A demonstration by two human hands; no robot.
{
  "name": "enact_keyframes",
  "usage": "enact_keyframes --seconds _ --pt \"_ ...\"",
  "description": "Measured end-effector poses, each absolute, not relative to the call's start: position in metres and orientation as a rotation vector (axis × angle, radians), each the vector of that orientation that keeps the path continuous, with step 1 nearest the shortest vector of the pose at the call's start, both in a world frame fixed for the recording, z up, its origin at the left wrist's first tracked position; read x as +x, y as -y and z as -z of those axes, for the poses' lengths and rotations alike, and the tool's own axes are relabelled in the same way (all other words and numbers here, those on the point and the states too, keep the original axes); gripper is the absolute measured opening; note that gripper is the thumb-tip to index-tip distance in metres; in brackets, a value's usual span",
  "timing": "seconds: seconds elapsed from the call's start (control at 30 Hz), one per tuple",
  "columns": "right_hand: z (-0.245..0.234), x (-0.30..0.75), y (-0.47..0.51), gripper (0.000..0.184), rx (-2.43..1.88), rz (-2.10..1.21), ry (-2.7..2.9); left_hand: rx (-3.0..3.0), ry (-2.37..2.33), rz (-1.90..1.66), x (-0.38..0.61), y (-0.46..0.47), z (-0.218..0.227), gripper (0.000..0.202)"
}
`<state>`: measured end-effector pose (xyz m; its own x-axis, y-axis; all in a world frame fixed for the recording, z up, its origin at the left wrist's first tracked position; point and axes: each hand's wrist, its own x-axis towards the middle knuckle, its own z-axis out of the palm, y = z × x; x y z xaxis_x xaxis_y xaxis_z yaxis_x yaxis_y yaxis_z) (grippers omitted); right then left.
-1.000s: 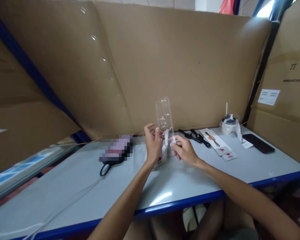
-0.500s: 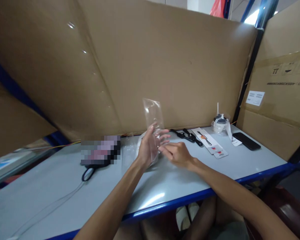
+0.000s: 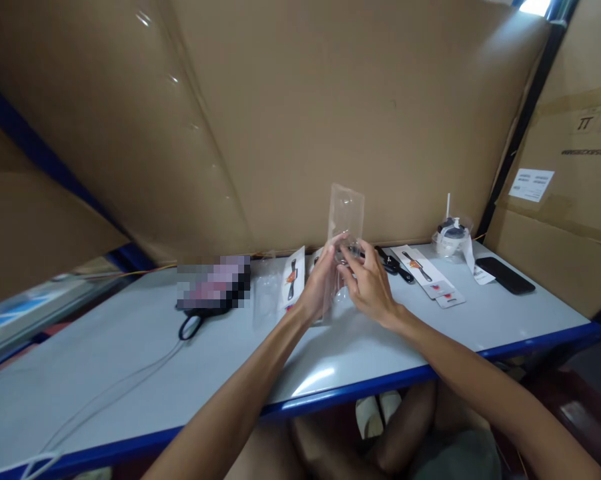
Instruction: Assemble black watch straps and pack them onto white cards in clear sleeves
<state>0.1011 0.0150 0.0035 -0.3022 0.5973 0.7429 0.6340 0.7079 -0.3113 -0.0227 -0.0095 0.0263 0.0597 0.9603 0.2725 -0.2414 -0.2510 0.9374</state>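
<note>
A clear plastic blister case [image 3: 347,210] stands upright between my hands above the table. My left hand [image 3: 320,283] supports its left side, fingers pointing up along the plastic. My right hand [image 3: 371,281] closes on the case from the right, thumb and fingers pressed to its middle. Behind my left wrist lies a printed white card [image 3: 293,277] picturing a black tool, beside another clear plastic case [image 3: 267,290]. To the right of my right hand are long black two-handled tools [image 3: 396,265], partly hidden, and more printed cards [image 3: 423,270].
A blurred-out object with a black edge and loop [image 3: 215,287] sits on the left. Toward the right are a lidded cup [image 3: 451,237] with a paper strip and a black phone [image 3: 505,275]. Cardboard walls [image 3: 280,120] enclose the back; a blue edge [image 3: 350,392] runs along the front.
My view has shifted, so the table items sit differently in frame. My right hand has moved up from the case's lower part to its middle. The printed card behind my left hand now shows.
</note>
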Motion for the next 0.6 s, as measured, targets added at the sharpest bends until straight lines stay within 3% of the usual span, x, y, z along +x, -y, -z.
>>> enact_keyframes --seconds 0.6 --pt "-0.0009 0.1037 -0.0180 0.044 -0.872 0.009 1.973 1.278 -0.837 -1.438 -0.0265 0.0076 -0.0273 0.066"
